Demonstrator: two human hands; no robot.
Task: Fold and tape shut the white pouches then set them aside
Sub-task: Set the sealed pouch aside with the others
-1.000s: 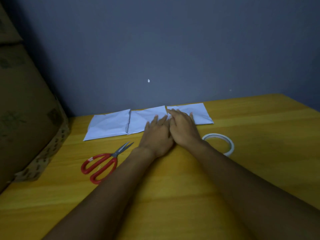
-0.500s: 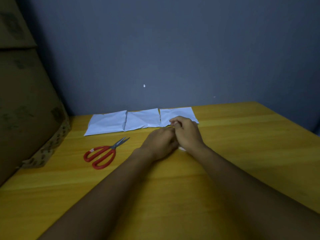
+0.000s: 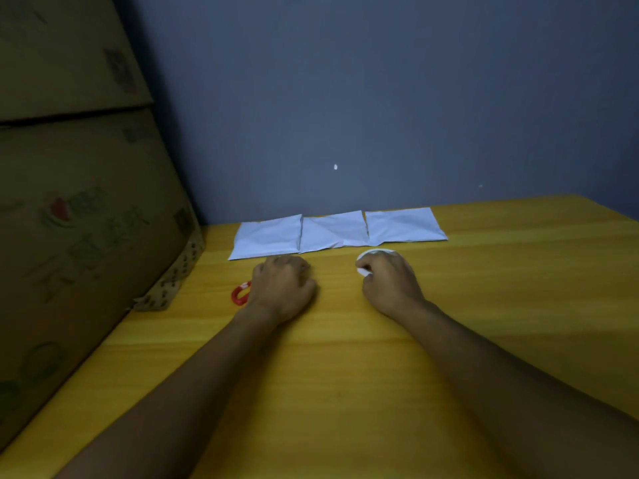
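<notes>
Three white pouches lie flat in a row at the back of the yellow table [image 3: 345, 357], by the wall: left pouch [image 3: 266, 236], middle pouch [image 3: 333, 231], right pouch [image 3: 404, 225]. My right hand [image 3: 389, 281] is curled over a white tape roll [image 3: 371, 255], whose far rim shows past the fingers. My left hand [image 3: 281, 286] is closed over the red-handled scissors [image 3: 240, 293]; only one red loop shows at its left side. Both hands rest on the table just in front of the pouches, apart from each other.
Large brown cardboard boxes [image 3: 79, 202] are stacked along the left side, reaching onto the table's left edge. A blue-grey wall [image 3: 380, 98] stands right behind the pouches. The table's right edge runs at the far right.
My hands were together near the right pouch. They have separated: the left went left onto the scissors, the right stays over the tape roll. The camera view shifted.
</notes>
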